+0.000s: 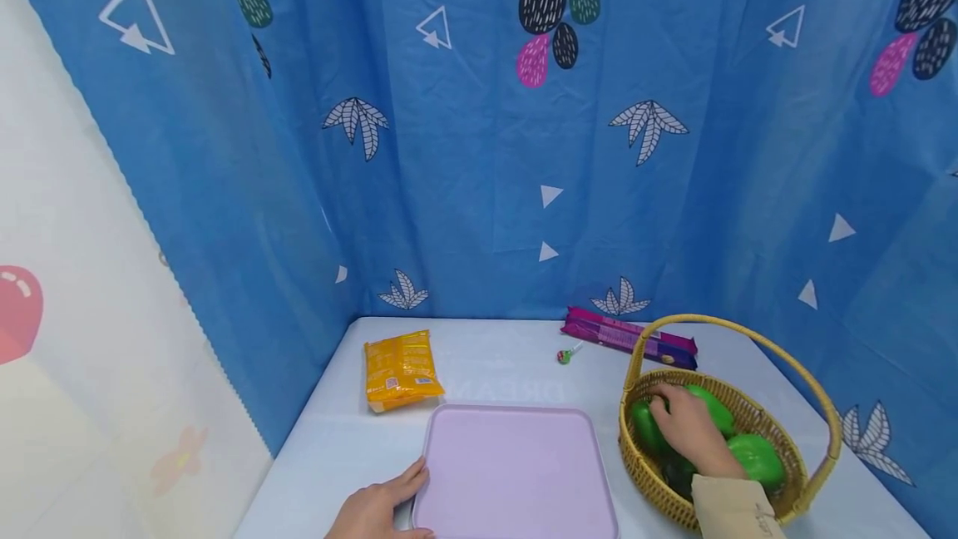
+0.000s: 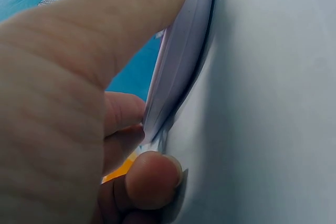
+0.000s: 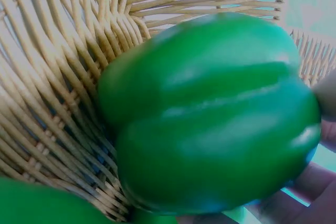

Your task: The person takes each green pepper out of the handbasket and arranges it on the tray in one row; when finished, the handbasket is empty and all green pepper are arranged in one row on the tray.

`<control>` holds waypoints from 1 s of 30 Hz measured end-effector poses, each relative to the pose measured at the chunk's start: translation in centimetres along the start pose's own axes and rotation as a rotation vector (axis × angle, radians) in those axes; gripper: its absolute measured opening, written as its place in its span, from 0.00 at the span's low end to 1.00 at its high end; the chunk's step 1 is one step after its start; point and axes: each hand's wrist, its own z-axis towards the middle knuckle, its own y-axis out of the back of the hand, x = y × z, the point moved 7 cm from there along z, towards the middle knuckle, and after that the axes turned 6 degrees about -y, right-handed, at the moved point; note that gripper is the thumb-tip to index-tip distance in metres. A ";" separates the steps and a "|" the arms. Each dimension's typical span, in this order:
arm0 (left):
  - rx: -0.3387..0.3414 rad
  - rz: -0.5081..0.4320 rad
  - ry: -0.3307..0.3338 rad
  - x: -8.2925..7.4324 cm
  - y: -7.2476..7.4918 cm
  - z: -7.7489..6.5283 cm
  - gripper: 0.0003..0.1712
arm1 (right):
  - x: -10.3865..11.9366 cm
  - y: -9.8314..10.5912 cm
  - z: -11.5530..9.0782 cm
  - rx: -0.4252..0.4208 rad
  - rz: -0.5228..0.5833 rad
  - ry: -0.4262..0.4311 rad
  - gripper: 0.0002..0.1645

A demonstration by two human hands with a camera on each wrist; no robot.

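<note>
My right hand (image 1: 692, 431) reaches into a wicker basket (image 1: 645, 481) at the right. In the right wrist view, its fingers curl round one end of a green bell pepper (image 3: 220, 124) against the woven wall. Other green peppers (image 1: 756, 460) lie in the basket beside that hand, along with a darker item partly hidden by the wrist. At front centre is a pale lilac tray (image 1: 516, 472), flat on the table. My left hand (image 1: 382, 506) touches the tray's left edge with fairly straight fingers and spread thumb.
An orange packet (image 1: 402, 370) lies behind the tray at the left. Toward the back right are a small lollipop (image 1: 565, 355) and a long purple packet (image 1: 624, 335). The basket's tall arched handle (image 1: 748, 335) rises above the right arm. Blue curtain (image 1: 479, 190) hangs behind the table.
</note>
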 end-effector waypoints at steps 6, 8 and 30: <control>0.006 -0.008 0.004 -0.1 0.0 0.1 0.53 | 0.0 -0.2 -0.1 0.022 -0.014 0.004 0.28; 0.005 -0.011 0.004 0.0 0.0 0.1 0.53 | 0.1 -0.3 -0.2 0.032 -0.009 0.010 0.29; 0.015 -0.047 0.040 0.3 -0.4 0.1 0.54 | -0.6 0.4 0.1 -0.020 0.065 -0.091 0.12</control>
